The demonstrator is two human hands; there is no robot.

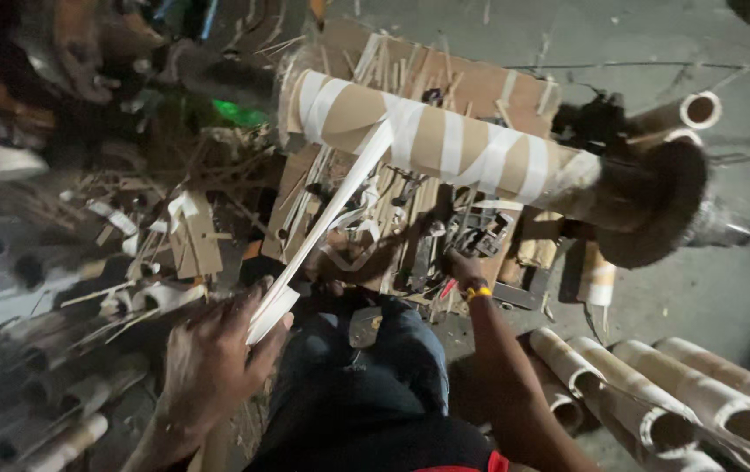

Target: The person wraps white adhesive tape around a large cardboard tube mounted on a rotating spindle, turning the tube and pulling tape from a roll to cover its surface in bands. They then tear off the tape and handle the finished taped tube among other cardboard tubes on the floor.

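A long brown cardboard tube lies across a spindle, wound with a spiral of white tape. A strip of that white tape runs from the tube down to my left hand, which pinches its lower end. My right hand, with a yellow band at the wrist, reaches down among the tools and metal parts under the tube; its fingers are hidden, so what it holds is unclear. My legs in dark jeans are between my arms.
Several finished tubes lie at the lower right on the concrete floor. More tubes and scraps pile up at the left. A cardboard sheet with slivers sits behind the tube. A dark round motor head holds the tube's right end.
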